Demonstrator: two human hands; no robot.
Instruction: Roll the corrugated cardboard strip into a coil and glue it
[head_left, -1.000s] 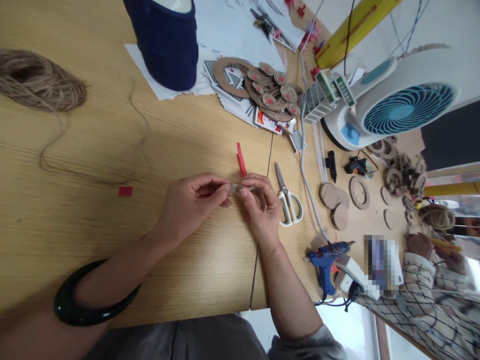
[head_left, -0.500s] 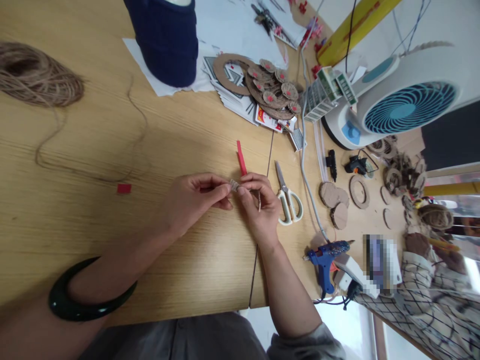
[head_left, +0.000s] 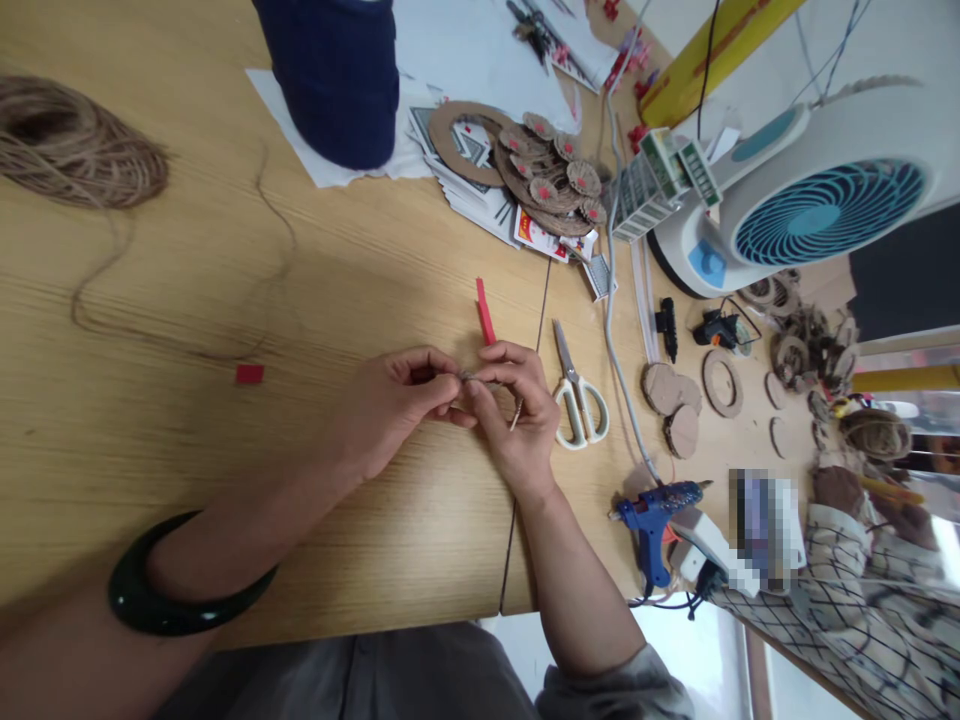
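Note:
My left hand point(head_left: 409, 405) pinches one end of a narrow ridged brown strip point(head_left: 517, 414) that looks like corrugated cardboard. At the other side of it, the fingers of my right hand point(head_left: 517, 415) are closed on the same strip, and its loose end pokes out below them. Most of the strip is hidden by the fingertips. A red paper strip point(head_left: 485, 312) lies on the table just beyond my right hand. Scissors point(head_left: 574, 390) with pale handles rest to the right of it. A small red paper piece point(head_left: 249, 374) lies left of my left hand.
A twine coil point(head_left: 82, 145) trails a strand across the table at left. A dark blue container point(head_left: 330, 90), cardboard rings with flowers point(head_left: 551, 180) and a fan point(head_left: 817, 210) stand farther back. At right are a blue glue gun point(head_left: 652, 515) and another person's sleeve point(head_left: 840, 560).
My fingertips have drawn closer together, and the ridged strip between them shows less. The rest of the table is unchanged apart from a slight shift of view.

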